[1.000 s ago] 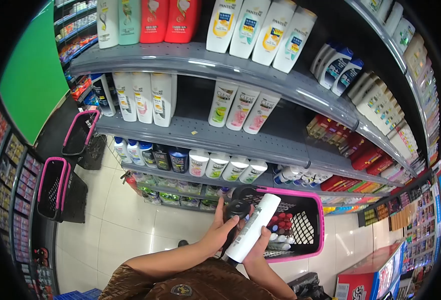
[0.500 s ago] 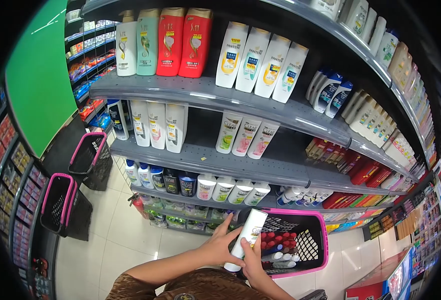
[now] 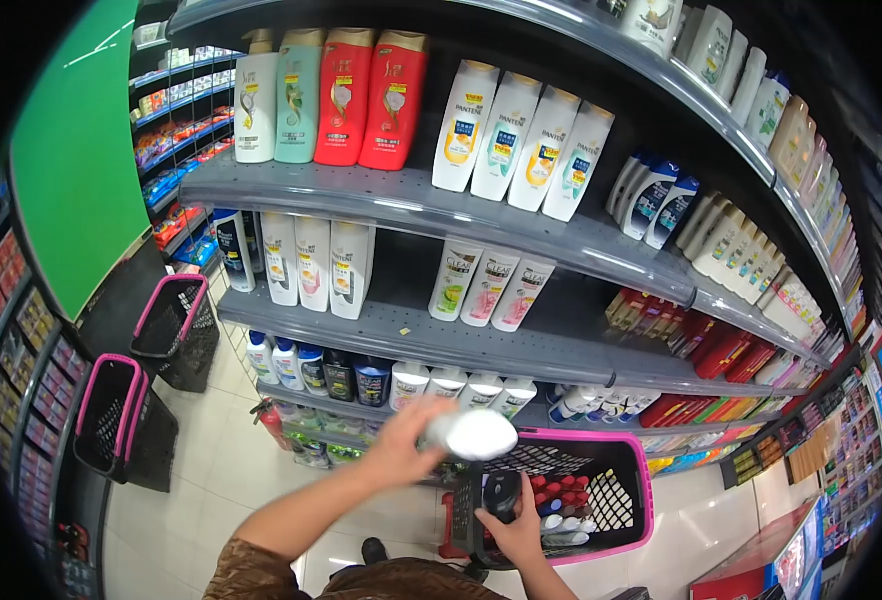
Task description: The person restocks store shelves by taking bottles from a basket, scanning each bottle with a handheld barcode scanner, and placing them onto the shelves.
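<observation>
My left hand (image 3: 407, 440) is closed around a white shampoo bottle (image 3: 476, 434), raised in front of the lower shelf. The bottle is smeared by motion, one white end turned toward me. Lower and to the right, my right hand (image 3: 519, 532) grips a dark bottle (image 3: 503, 490), seen from above, over the near left part of a black shopping basket with a pink rim (image 3: 649, 490). Inside the basket are several red bottles (image 3: 565, 488) and several white bottles (image 3: 567, 532). Three white Clear shampoo bottles (image 3: 491, 286) stand on the middle shelf above my hands.
Pantene bottles (image 3: 506, 140) and red bottles (image 3: 393, 100) line the upper shelf (image 3: 361, 182). More shampoo bottles (image 3: 372, 382) fill the lower shelf. Two black baskets with pink handles (image 3: 111, 420) stand at left, near a red fire extinguisher (image 3: 272, 420). My shoe (image 3: 373, 549) shows on the tiles.
The white bottle was between both hands; now my left hand alone has it, raised toward the shelf and tipped. My right hand has let go of it and taken hold of a dark bottle at the basket.
</observation>
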A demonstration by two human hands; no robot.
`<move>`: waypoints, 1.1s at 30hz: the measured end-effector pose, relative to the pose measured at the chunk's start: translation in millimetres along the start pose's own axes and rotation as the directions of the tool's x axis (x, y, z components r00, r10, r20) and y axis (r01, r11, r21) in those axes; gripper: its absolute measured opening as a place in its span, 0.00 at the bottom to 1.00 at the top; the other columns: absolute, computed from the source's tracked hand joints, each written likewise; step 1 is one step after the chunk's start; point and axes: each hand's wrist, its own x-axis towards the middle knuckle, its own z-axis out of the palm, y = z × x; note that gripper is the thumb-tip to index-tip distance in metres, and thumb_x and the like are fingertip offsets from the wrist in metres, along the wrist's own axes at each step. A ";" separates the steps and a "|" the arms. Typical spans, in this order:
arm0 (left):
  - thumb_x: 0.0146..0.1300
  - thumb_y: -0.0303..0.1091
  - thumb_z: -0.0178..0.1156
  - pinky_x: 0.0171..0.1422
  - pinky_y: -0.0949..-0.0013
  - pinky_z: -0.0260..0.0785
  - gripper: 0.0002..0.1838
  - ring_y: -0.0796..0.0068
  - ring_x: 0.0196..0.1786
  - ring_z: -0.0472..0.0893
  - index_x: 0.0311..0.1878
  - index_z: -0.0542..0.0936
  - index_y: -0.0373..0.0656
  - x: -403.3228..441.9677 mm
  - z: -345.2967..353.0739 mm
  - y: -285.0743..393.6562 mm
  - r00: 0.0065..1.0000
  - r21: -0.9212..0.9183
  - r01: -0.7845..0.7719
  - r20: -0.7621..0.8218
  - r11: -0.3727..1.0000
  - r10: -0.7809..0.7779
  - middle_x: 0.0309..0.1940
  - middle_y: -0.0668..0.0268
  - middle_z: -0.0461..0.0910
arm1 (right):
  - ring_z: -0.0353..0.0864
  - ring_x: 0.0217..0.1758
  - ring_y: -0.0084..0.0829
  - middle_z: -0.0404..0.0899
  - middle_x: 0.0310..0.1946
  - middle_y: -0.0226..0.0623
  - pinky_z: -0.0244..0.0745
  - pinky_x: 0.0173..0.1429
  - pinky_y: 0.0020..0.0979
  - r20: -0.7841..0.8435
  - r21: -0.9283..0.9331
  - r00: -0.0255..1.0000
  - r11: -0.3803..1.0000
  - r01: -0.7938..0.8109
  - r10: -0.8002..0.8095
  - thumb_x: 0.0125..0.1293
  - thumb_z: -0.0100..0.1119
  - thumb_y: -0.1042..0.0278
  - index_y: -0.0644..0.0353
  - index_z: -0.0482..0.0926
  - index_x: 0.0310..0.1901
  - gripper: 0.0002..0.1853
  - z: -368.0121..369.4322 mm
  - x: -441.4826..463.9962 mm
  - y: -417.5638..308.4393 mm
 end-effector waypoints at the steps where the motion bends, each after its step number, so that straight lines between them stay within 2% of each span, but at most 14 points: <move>1: 0.55 0.21 0.68 0.72 0.54 0.70 0.33 0.49 0.65 0.79 0.67 0.74 0.43 16.5 -13.8 -9.1 0.999 0.032 0.030 -0.044 0.999 -0.028 0.60 0.52 0.79 | 0.86 0.57 0.40 0.83 0.59 0.52 0.80 0.62 0.40 0.001 0.009 1.000 1.000 -0.008 0.008 0.50 0.83 0.60 0.64 0.49 0.81 0.63 -10.8 -8.3 12.4; 2: 0.55 0.21 0.68 0.71 0.56 0.70 0.33 0.49 0.66 0.78 0.67 0.74 0.41 37.8 -29.3 -15.2 0.998 0.076 0.001 -0.065 0.997 0.004 0.62 0.51 0.78 | 0.87 0.55 0.44 0.83 0.56 0.52 0.81 0.58 0.42 -0.011 -0.329 1.000 0.944 -0.028 0.026 0.49 0.82 0.61 0.64 0.55 0.79 0.58 -22.0 -16.6 24.1; 3: 0.56 0.24 0.70 0.70 0.56 0.72 0.32 0.47 0.64 0.80 0.66 0.74 0.39 50.0 -35.1 -28.9 0.982 -0.004 0.161 -0.097 0.987 -0.161 0.60 0.51 0.80 | 0.87 0.53 0.48 0.84 0.54 0.52 0.83 0.55 0.45 -0.028 -0.629 0.999 0.776 -0.050 0.041 0.48 0.80 0.63 0.64 0.61 0.77 0.54 -32.3 -26.6 36.6; 4: 0.58 0.26 0.73 0.68 0.56 0.73 0.31 0.49 0.62 0.82 0.65 0.74 0.37 63.2 -42.2 -47.5 0.980 0.092 0.172 -0.121 0.981 -0.161 0.58 0.51 0.82 | 0.86 0.50 0.51 0.84 0.51 0.50 0.82 0.53 0.47 -0.038 -0.709 0.999 0.704 -0.031 0.005 0.46 0.78 0.63 0.63 0.65 0.76 0.52 -41.8 -37.6 51.9; 5: 0.57 0.26 0.75 0.68 0.59 0.73 0.32 0.60 0.61 0.84 0.65 0.74 0.36 75.9 -46.7 -64.5 0.960 0.056 0.249 -0.145 0.967 -0.239 0.59 0.51 0.83 | 0.84 0.47 0.54 0.84 0.49 0.48 0.81 0.51 0.49 -0.044 -0.784 0.998 0.621 -0.014 -0.033 0.45 0.76 0.64 0.62 0.68 0.74 0.50 -51.4 -48.4 66.7; 6: 0.58 0.25 0.75 0.71 0.59 0.72 0.34 0.60 0.64 0.82 0.67 0.71 0.35 89.3 -50.2 -65.2 0.933 0.028 0.321 -0.181 0.947 -0.311 0.61 0.51 0.81 | 0.81 0.47 0.50 0.82 0.46 0.44 0.75 0.58 0.50 -0.046 -0.858 0.998 0.513 -0.013 -0.051 0.44 0.72 0.66 0.59 0.69 0.74 0.49 -58.3 -58.0 77.1; 7: 0.59 0.22 0.74 0.73 0.59 0.71 0.37 0.60 0.67 0.80 0.69 0.67 0.36 99.9 -49.8 -85.0 0.932 -0.160 0.300 -0.161 0.940 -0.325 0.63 0.52 0.79 | 0.81 0.47 0.50 0.82 0.46 0.44 0.75 0.58 0.50 -0.055 -0.854 0.998 0.520 -0.024 -0.044 0.44 0.72 0.66 0.59 0.69 0.74 0.49 -64.2 -66.3 88.2; 9: 0.59 0.19 0.72 0.73 0.59 0.71 0.38 0.60 0.69 0.78 0.70 0.64 0.36 123.1 -53.6 -94.6 0.922 -0.236 0.332 -0.123 0.914 -0.366 0.63 0.53 0.78 | 0.78 0.51 0.48 0.81 0.49 0.43 0.67 0.66 0.52 -0.090 -0.917 0.985 0.398 -0.025 -0.145 0.44 0.69 0.68 0.58 0.71 0.73 0.47 -70.8 -75.7 111.3; 13: 0.59 0.21 0.72 0.70 0.59 0.73 0.37 0.54 0.66 0.81 0.69 0.65 0.33 146.5 -55.6 -150.3 0.927 0.006 0.346 -0.160 0.938 -0.340 0.60 0.47 0.81 | 0.77 0.52 0.47 0.80 0.49 0.41 0.65 0.64 0.52 -0.096 -0.906 0.940 0.420 0.053 -0.326 0.44 0.66 0.69 0.58 0.76 0.65 0.39 -72.6 -73.5 125.1; 20: 0.62 0.20 0.68 0.75 0.60 0.67 0.43 0.56 0.71 0.75 0.78 0.59 0.38 167.2 -59.0 -171.7 0.892 -0.156 0.446 0.003 0.881 -0.451 0.69 0.48 0.75 | 0.78 0.50 0.46 0.81 0.45 0.41 0.67 0.60 0.50 -0.005 -0.848 0.975 0.518 0.113 -0.221 0.42 0.65 0.67 0.59 0.80 0.55 0.32 -83.5 -58.1 133.3; 28: 0.62 0.25 0.71 0.77 0.61 0.66 0.43 0.59 0.72 0.74 0.77 0.59 0.34 156.4 -53.5 -174.5 0.843 -0.286 0.534 0.108 0.796 -0.527 0.69 0.48 0.75 | 0.79 0.44 0.54 0.80 0.39 0.47 0.70 0.50 0.50 0.033 -0.769 0.954 0.603 0.215 -0.298 0.43 0.62 0.61 0.61 0.80 0.49 0.27 -86.3 -53.2 149.4; 29: 0.62 0.25 0.71 0.77 0.61 0.66 0.43 0.59 0.72 0.74 0.77 0.59 0.34 156.0 -52.0 -174.1 0.844 -0.289 0.531 0.106 0.796 -0.525 0.69 0.48 0.75 | 0.79 0.44 0.54 0.80 0.39 0.47 0.70 0.50 0.50 0.033 -0.770 0.953 0.600 0.216 -0.301 0.43 0.62 0.61 0.61 0.80 0.49 0.27 -86.8 -51.3 150.1; 31: 0.59 0.26 0.75 0.73 0.61 0.70 0.42 0.59 0.69 0.78 0.73 0.63 0.33 154.7 -47.4 -169.9 0.861 -0.118 0.481 -0.124 0.869 -0.494 0.65 0.47 0.78 | 0.78 0.44 0.54 0.80 0.38 0.47 0.70 0.50 0.50 0.043 -0.770 0.949 0.595 0.231 -0.313 0.46 0.62 0.58 0.63 0.80 0.50 0.27 -86.9 -52.9 151.5; 33: 0.57 0.26 0.76 0.71 0.61 0.71 0.41 0.59 0.67 0.79 0.71 0.65 0.33 153.9 -45.0 -180.2 0.874 -0.095 0.455 -0.142 0.885 -0.465 0.63 0.47 0.79 | 0.78 0.44 0.54 0.79 0.38 0.48 0.70 0.50 0.51 0.046 -0.770 0.950 0.595 0.231 -0.309 0.48 0.61 0.57 0.63 0.80 0.51 0.28 -86.5 -53.5 153.8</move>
